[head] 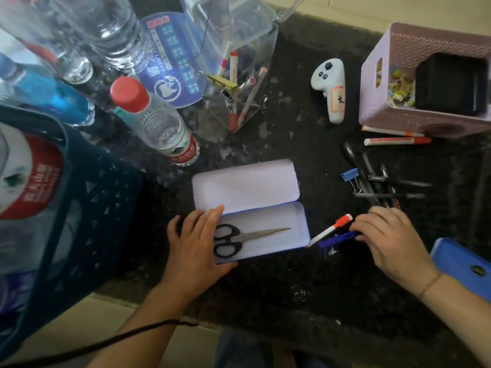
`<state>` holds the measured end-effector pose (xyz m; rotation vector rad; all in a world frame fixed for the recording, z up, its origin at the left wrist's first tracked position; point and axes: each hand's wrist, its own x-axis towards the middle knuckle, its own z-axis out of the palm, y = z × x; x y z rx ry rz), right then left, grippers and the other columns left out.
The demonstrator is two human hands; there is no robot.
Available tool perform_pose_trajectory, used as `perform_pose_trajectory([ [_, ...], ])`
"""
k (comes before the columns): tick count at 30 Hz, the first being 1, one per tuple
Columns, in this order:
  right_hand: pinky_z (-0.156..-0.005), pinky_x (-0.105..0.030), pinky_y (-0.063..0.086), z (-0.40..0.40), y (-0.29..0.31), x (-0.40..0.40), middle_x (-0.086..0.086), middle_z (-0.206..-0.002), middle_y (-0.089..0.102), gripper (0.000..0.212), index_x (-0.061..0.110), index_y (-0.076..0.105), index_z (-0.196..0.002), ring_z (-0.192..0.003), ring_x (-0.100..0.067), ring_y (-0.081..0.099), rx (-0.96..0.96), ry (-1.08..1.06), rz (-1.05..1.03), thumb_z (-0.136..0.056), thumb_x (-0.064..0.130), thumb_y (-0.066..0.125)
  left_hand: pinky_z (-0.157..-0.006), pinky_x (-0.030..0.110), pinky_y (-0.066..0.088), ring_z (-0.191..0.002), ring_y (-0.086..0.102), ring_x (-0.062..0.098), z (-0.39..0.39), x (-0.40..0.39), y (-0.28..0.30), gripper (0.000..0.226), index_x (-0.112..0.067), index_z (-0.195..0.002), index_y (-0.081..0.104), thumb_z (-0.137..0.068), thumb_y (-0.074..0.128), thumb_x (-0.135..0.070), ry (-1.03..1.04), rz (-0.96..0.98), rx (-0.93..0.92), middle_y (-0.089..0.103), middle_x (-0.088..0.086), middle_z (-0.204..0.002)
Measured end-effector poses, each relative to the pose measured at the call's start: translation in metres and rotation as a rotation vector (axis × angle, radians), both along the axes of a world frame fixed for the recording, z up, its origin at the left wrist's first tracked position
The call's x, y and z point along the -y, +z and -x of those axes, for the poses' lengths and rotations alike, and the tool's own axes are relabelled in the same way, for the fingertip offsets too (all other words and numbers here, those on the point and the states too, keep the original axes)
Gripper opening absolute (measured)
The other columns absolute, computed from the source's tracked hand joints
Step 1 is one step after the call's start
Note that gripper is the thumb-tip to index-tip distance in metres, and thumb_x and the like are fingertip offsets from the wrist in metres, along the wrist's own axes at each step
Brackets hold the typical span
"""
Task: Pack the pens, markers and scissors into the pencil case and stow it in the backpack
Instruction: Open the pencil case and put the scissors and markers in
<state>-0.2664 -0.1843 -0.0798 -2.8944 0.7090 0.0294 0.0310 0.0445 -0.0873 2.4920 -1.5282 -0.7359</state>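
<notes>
Dark speckled countertop bearing one open pencil case with one pair of scissors inside, left hand resting flat-fingered on its left end, right hand pinching one blue marker beside one red-capped marker.
</notes>
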Motion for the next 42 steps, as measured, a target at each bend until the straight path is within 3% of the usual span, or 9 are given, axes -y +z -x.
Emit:
perform_pose_trajectory([
  [4, -0.085, -0.043, 0.047, -0.061, 0.011, -0.041, -0.008, -0.098, 0.066, 0.022, 0.007, 0.070, -0.097, -0.098, -0.028, 0.056, 0.197, -0.070, -0.081, -0.090, 0.014, 0.051, -0.112, 0.052, 0.012, -0.132, 0.031, 0.017, 0.001, -0.001, 0.000, 0.118, -0.025, -0.144, 0.023, -0.048, 0.085, -0.053, 0.038, 0.031, -0.052, 0.044, -0.005, -0.136],
  [10, -0.072, -0.041, 0.047, -0.141, -0.006, -0.080, -0.005, -0.099, 0.063, 0.024, 0.014, 0.066, -0.100, -0.092, -0.029, 0.056, 0.036, -0.168, -0.031, -0.077, 0.009, 0.071, -0.112, 0.051, 0.019, -0.133, 0.029, 0.013, -0.001, -0.001, 0.000, 0.116, -0.033, -0.142, 0.020, -0.049, 0.089, -0.041, 0.074, 0.089, -0.166, 0.038, -0.011, -0.137],
  [17, -0.072, -0.037, 0.037, -0.153, -0.026, -0.098, 0.000, -0.092, 0.064, 0.008, 0.021, 0.070, -0.091, -0.089, -0.026, 0.052, 0.224, -0.324, 0.059, -0.083, 0.025, 0.069, -0.110, 0.053, 0.023, -0.133, 0.030, 0.011, -0.001, -0.003, -0.003, 0.105, -0.033, -0.136, 0.029, -0.050, 0.087, -0.041, 0.062, 0.106, -0.163, 0.041, -0.010, -0.135],
  [21, -0.074, -0.038, 0.036, -0.158, -0.025, -0.102, 0.003, -0.089, 0.065, 0.011, 0.023, 0.071, -0.085, -0.085, -0.025, 0.054, 0.271, -0.401, 0.046, -0.085, 0.034, 0.067, -0.110, 0.054, 0.023, -0.135, 0.028, 0.015, -0.001, -0.005, -0.004, 0.097, -0.031, -0.136, 0.034, -0.054, 0.085, -0.043, -0.006, 0.085, -0.098, 0.038, -0.007, -0.140],
  [28, -0.082, -0.038, 0.041, -0.151, -0.021, -0.106, 0.003, -0.094, 0.069, 0.013, 0.021, 0.075, -0.095, -0.089, -0.022, 0.059, 0.373, -0.325, -0.076, -0.086, 0.025, 0.067, -0.113, 0.057, 0.017, -0.139, 0.022, 0.024, 0.002, -0.007, -0.006, 0.093, -0.036, -0.143, 0.029, -0.065, 0.079, -0.048, -0.079, 0.049, -0.066, 0.027, -0.001, -0.147],
  [30, -0.079, -0.037, 0.043, -0.129, -0.016, -0.100, 0.001, -0.095, 0.069, 0.013, 0.018, 0.075, -0.096, -0.090, -0.022, 0.058, 0.408, -0.338, -0.097, -0.086, 0.019, 0.067, -0.113, 0.057, 0.013, -0.142, 0.016, 0.025, 0.002, -0.008, -0.006, 0.083, -0.040, -0.142, 0.034, -0.070, 0.073, -0.055, -0.109, 0.089, -0.109, 0.022, 0.001, -0.151],
  [34, -0.082, -0.039, 0.043, -0.064, -0.012, -0.071, -0.003, -0.102, 0.068, 0.024, 0.014, 0.074, -0.101, -0.096, -0.027, 0.055, 0.283, -0.416, -0.037, -0.081, 0.009, 0.061, -0.110, 0.056, 0.021, -0.137, 0.025, 0.023, 0.002, -0.006, -0.008, 0.037, -0.043, -0.119, 0.060, -0.085, 0.053, -0.055, -0.005, 0.182, -0.181, 0.033, -0.002, -0.147],
  [38, -0.091, -0.048, 0.042, -0.032, -0.013, -0.046, -0.003, -0.121, 0.063, 0.026, 0.017, 0.074, -0.104, -0.112, -0.031, 0.048, 0.001, -0.323, -0.030, -0.079, 0.013, 0.068, -0.102, 0.050, 0.028, -0.128, 0.036, 0.025, 0.004, 0.001, -0.013, 0.026, -0.039, -0.104, 0.069, -0.081, 0.062, -0.048, 0.042, 0.195, -0.100, 0.045, -0.004, -0.138],
  [42, -0.093, -0.046, 0.035, -0.028, -0.015, -0.035, -0.004, -0.119, 0.066, 0.011, 0.021, 0.075, -0.090, -0.117, -0.035, 0.046, 0.000, -0.103, 0.010, -0.082, 0.018, 0.067, -0.101, 0.052, 0.029, -0.125, 0.040, 0.025, 0.006, 0.004, -0.013, 0.026, -0.034, -0.101, 0.071, -0.076, 0.076, -0.039, 0.049, 0.186, -0.058, 0.049, -0.002, -0.134],
])
